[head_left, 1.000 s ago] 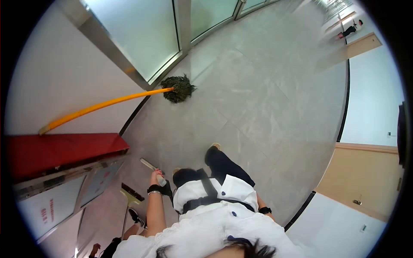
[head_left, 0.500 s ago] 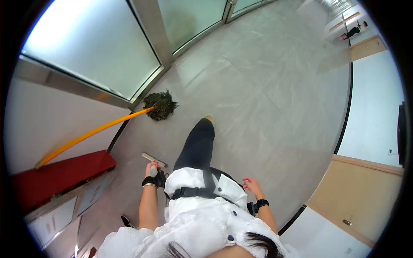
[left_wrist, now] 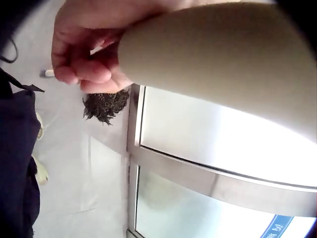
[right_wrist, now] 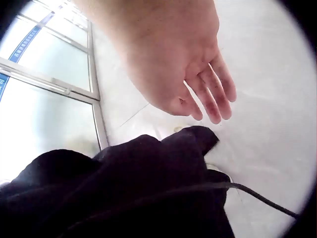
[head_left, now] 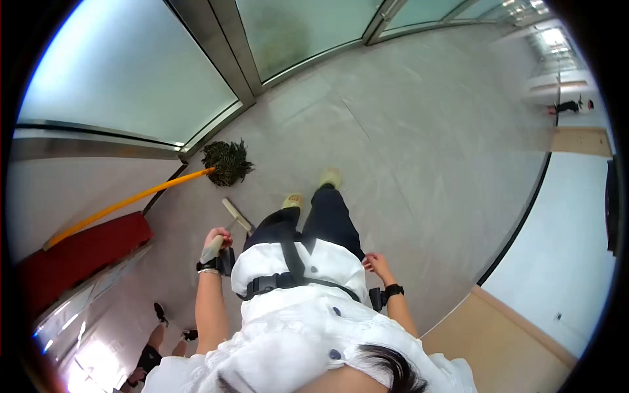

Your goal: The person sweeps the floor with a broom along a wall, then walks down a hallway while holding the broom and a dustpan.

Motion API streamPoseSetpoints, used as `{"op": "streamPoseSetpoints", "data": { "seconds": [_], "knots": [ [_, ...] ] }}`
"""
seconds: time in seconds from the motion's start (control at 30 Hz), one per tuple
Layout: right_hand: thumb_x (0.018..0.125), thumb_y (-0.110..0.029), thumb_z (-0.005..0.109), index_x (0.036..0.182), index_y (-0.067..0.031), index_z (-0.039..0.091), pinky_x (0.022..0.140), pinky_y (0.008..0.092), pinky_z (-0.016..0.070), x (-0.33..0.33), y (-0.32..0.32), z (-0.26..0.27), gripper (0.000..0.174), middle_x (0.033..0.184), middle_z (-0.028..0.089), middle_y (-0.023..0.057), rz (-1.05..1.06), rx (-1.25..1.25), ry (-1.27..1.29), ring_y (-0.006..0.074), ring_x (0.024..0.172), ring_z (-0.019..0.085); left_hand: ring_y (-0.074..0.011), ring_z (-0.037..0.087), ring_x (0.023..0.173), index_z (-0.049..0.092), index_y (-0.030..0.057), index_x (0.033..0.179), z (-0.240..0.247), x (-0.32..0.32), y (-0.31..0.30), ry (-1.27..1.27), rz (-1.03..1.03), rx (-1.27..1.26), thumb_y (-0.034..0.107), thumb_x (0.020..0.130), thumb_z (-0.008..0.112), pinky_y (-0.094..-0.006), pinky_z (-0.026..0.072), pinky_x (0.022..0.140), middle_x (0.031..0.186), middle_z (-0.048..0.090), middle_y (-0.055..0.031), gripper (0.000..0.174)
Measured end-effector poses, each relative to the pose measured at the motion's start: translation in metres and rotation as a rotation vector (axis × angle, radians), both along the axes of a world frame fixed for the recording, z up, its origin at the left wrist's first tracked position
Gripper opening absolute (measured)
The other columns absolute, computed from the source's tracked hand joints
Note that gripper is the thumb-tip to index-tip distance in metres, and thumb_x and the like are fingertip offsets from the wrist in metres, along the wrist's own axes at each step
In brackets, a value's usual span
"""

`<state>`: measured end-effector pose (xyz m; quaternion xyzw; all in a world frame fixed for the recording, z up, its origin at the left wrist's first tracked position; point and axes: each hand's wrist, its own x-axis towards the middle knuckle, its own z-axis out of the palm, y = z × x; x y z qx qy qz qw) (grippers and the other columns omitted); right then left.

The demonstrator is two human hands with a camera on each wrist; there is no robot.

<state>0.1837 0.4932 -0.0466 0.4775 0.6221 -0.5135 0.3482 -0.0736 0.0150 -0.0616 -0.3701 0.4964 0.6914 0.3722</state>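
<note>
Landmark: the mop head point(head_left: 227, 163), dark and shaggy, on the grey floor point(head_left: 445, 131). Left hand point(head_left: 218, 237): on the wearer's side of the mop head, fingers curled round a beige-handled tool point(left_wrist: 218, 62), firmly grasped. The tool's pale bar point(head_left: 236, 214) shows between the mop head and that hand; cannot tell whether it meets the floor. Right hand point(head_left: 377, 264): across the body, farther from the mop head than the left hand; grip released, fingers loosely extended, nothing held. Contact with the dark trousers point(head_left: 335, 219): cannot tell. Yellow mop handle point(head_left: 131, 200) slants from the mop head to a red box point(head_left: 88, 255). Frosted glass panel point(head_left: 131, 65), metal-framed, just beside the mop head. Pale shoes point(head_left: 331, 177): right of the mop head. Second person point(head_left: 149, 357), partly seen: well apart from the mop head, on the wearer's side.
</note>
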Motion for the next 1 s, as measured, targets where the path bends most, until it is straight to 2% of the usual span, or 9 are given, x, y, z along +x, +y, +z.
{"op": "streamPoseSetpoints", "data": {
  "seconds": [0.1, 0.23, 0.37, 0.4, 0.53, 0.63, 0.77, 0.87, 1.0],
  "knots": [
    [0.082, -0.022, 0.043, 0.1, -0.0051, 0.056, 0.051, 0.0251, 0.0438, -0.053, 0.01, -0.007, 0.028, 0.076, 0.061, 0.0068, 0.154, -0.035, 0.036, 0.0135, 0.062, 0.057, -0.0109, 0.044, 0.048, 0.047, 0.0037, 0.071, 0.005, 0.015, -0.027, -0.206, 0.152, 0.083, 0.005, 0.07, 0.045, -0.0201, 0.0385, 0.047, 0.06, 0.046, -0.0045, 0.003],
    [0.082, -0.023, 0.043, 0.103, -0.0086, 0.055, 0.054, 0.0233, 0.0429, -0.122, 0.031, -0.016, 0.028, 0.079, 0.06, 0.0047, 0.246, -0.031, 0.15, 0.0121, 0.065, 0.057, -0.0084, 0.039, 0.041, 0.037, 0.0101, 0.06, 0.065, -0.002, 0.008, -0.202, 0.132, -0.027, -0.002, 0.064, 0.046, -0.0213, 0.0385, 0.046, 0.055, 0.041, 0.0, 0.016],
    [0.083, -0.025, 0.047, 0.104, -0.0083, 0.054, 0.058, 0.0225, 0.0424, -0.217, 0.05, 0.009, 0.028, 0.081, 0.059, 0.004, 0.318, -0.069, 0.252, 0.0111, 0.069, 0.056, -0.0084, 0.037, 0.04, 0.037, 0.0111, 0.061, 0.078, -0.027, 0.012, -0.038, 0.083, 0.07, -0.003, 0.064, 0.045, -0.0224, 0.0339, 0.043, 0.053, 0.04, 0.0002, 0.016],
    [0.082, -0.026, 0.049, 0.104, -0.0081, 0.054, 0.058, 0.0225, 0.0424, -0.241, 0.043, 0.016, 0.029, 0.082, 0.058, 0.0039, 0.35, -0.092, 0.279, 0.011, 0.07, 0.055, -0.0087, 0.036, 0.04, 0.034, 0.0108, 0.063, 0.085, -0.035, 0.016, 0.01, 0.19, 0.08, -0.004, 0.064, 0.045, -0.0228, 0.0317, 0.042, 0.056, 0.041, -0.0008, 0.018],
    [0.079, -0.026, 0.054, 0.108, -0.0077, 0.051, 0.063, 0.0259, 0.0443, -0.329, -0.035, 0.07, 0.035, 0.086, 0.058, 0.0057, 0.662, -0.065, 0.498, 0.0139, 0.07, 0.056, -0.0098, 0.037, 0.038, 0.036, 0.0095, 0.069, 0.09, -0.05, 0.013, -0.058, 0.268, -0.024, -0.008, 0.062, 0.044, -0.0222, 0.033, 0.042, 0.067, 0.045, -0.0057, 0.021],
    [0.075, -0.028, 0.058, 0.113, -0.0101, 0.048, 0.065, 0.0285, 0.0453, -0.362, -0.124, 0.139, 0.043, 0.088, 0.058, 0.0077, 0.988, -0.114, 0.629, 0.0156, 0.07, 0.056, -0.0129, 0.041, 0.038, 0.038, 0.0074, 0.065, 0.086, -0.032, 0.001, -0.012, 0.27, -0.049, -0.007, 0.061, 0.047, -0.0261, 0.0376, 0.041, 0.058, 0.045, -0.0053, 0.018],
    [0.074, -0.028, 0.06, 0.129, -0.0197, 0.029, 0.064, 0.0291, 0.0463, -0.36, -0.211, 0.191, 0.063, 0.096, 0.057, 0.008, 1.35, -0.43, 0.751, 0.018, 0.07, 0.058, -0.0145, 0.043, 0.036, 0.043, 0.0055, 0.069, 0.094, -0.035, 0.009, 0.044, 0.344, -0.15, -0.009, 0.059, 0.048, -0.0269, 0.0381, 0.039, 0.054, 0.046, -0.0066, 0.018],
    [0.071, -0.032, 0.06, 0.132, -0.024, 0.02, 0.061, 0.0342, 0.0461, -0.342, -0.257, 0.21, 0.073, 0.079, 0.057, 0.0112, 1.512, -0.555, 0.873, 0.0251, 0.069, 0.058, -0.0174, 0.044, 0.037, 0.045, 0.0044, 0.072, 0.088, -0.052, 0.008, 0.097, 0.384, -0.206, -0.007, 0.058, 0.047, -0.0281, 0.0375, 0.037, 0.052, 0.046, -0.0079, 0.018],
    [0.07, -0.03, 0.06, 0.115, -0.0203, 0.039, 0.054, 0.0342, 0.0427, -0.351, -0.299, 0.215, 0.051, 0.068, 0.054, 0.0058, 1.322, -0.284, 0.809, 0.0249, 0.062, 0.056, -0.0172, 0.047, 0.045, 0.048, 0.0024, 0.076, 0.06, -0.07, -0.004, 0.152, 0.342, -0.314, -0.004, 0.061, 0.046, -0.0277, 0.0374, 0.04, 0.057, 0.048, -0.0076, 0.016]
  ]
}}
